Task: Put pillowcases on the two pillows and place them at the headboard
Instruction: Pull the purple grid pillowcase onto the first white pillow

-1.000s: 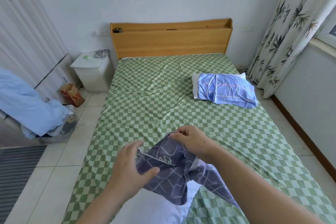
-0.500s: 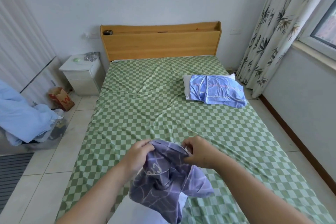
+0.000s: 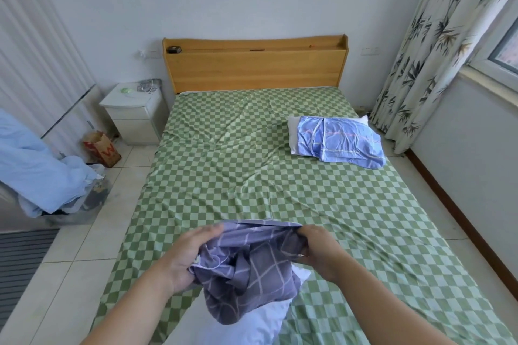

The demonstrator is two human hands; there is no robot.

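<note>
I hold the purple pillowcase (image 3: 249,269) up over the foot of the bed (image 3: 252,171). My left hand (image 3: 185,258) grips one side of its open edge, with the cloth bunched in my curled fingers. My right hand (image 3: 316,249) pinches the other side. The edge is pulled out wide between my two hands, and the rest hangs down in soft folds.

Under it is a white pillow (image 3: 252,322) with no case on. It lies at the near end of the bed, just below the cloth.

I think the pillowcase is very light and floppy. It will not break, but it can slip and bunch up, so the best place to hold it is right at the open edge, one hand on each side, so the mouth stays open. The pillow looks soft and squishy, so I can squeeze a corner and push it in.

The other pillow (image 3: 297,131) lies on the right side of the bed, partway down from the headboard (image 3: 255,70). A blue pillowcase (image 3: 342,140) lies on it, and white still shows at the left end and the far corner.

A brown paper bag (image 3: 102,148) stands on the floor by the nightstand (image 3: 134,115). It has a red mark like a W, but I cannot read more.
</note>
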